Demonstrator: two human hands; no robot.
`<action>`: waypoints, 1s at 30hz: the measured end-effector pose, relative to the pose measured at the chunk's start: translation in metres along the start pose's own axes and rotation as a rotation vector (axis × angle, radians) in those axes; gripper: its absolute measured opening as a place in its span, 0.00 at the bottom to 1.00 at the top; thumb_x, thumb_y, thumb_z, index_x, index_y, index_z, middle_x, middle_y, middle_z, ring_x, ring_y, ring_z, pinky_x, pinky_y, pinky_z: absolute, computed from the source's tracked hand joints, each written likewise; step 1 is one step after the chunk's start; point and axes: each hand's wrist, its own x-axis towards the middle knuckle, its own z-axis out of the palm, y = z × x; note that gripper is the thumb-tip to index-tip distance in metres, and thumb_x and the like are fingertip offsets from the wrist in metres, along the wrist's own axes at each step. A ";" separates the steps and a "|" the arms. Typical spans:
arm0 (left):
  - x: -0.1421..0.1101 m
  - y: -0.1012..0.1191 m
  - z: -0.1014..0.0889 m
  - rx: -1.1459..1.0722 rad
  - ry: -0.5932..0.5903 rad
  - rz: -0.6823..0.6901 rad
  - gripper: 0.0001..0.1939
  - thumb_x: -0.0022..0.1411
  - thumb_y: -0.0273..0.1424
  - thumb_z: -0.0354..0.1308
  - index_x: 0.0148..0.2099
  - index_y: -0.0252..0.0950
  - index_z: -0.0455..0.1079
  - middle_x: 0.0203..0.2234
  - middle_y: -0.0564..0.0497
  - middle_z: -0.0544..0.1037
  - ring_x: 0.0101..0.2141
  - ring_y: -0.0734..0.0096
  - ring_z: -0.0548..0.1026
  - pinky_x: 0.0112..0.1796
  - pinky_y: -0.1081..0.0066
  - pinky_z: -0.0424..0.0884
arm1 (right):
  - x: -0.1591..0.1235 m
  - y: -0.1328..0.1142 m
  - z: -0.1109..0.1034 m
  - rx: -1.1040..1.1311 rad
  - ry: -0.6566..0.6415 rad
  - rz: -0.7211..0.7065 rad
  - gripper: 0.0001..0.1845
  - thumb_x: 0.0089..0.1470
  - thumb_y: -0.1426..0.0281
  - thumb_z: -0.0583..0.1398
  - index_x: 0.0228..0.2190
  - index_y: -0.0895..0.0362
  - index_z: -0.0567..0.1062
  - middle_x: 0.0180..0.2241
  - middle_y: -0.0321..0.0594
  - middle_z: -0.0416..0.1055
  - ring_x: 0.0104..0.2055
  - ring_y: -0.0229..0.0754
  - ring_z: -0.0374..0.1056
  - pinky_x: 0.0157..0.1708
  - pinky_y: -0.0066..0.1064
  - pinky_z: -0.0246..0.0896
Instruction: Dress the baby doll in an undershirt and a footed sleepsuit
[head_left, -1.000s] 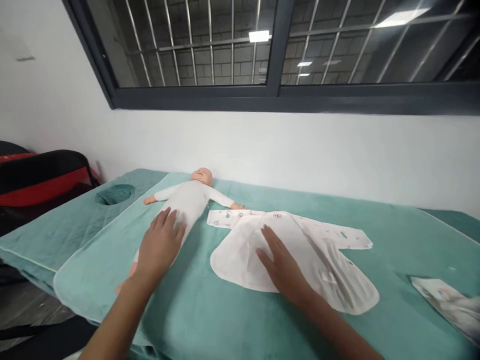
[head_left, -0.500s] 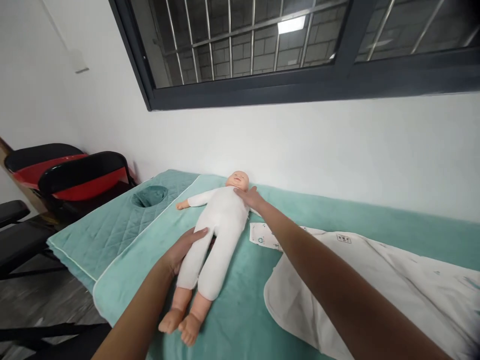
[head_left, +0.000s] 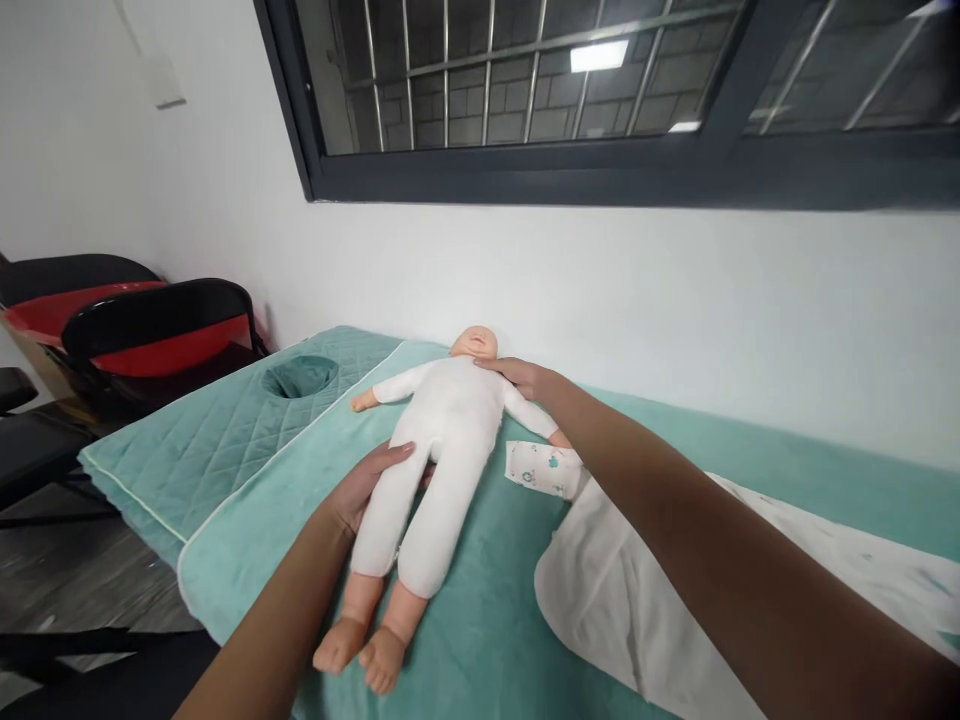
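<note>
A baby doll [head_left: 457, 415] with a white cloth body lies on its back on the green bed cover [head_left: 495, 600], its head by the wall and its bare feet toward me. My left hand [head_left: 371, 485] is wrapped round the thigh at the left, thumb on top, with fingertips showing between the legs. At the neck and shoulder on the other side, my right hand [head_left: 517, 373] grips the doll, its remaining fingers hidden behind. Beside the doll, a white baby garment [head_left: 626, 580] with a printed sleeve [head_left: 541, 468] is spread out, partly covered by my right forearm.
A quilted section with a round face hole [head_left: 300, 377] forms the bed's left end. Black and red folding chairs [head_left: 161, 335] stand beyond it. The white wall [head_left: 637, 290] and a dark-framed barred window [head_left: 517, 175] border the far side.
My right hand has shifted slightly at the doll's neck, its forearm swinging over more of the garment. The doll's arm on that side now shows. My left hand stays on the thigh.
</note>
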 end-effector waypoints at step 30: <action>-0.028 -0.186 0.256 0.073 -0.401 -0.064 0.29 0.55 0.46 0.63 0.57 0.44 0.67 0.46 0.42 0.79 0.42 0.52 0.80 0.36 0.64 0.78 | -0.314 0.103 -0.172 -0.566 0.641 0.167 0.56 0.57 0.42 0.53 0.69 0.61 0.35 0.66 0.56 0.54 0.66 0.57 0.55 0.62 0.44 0.51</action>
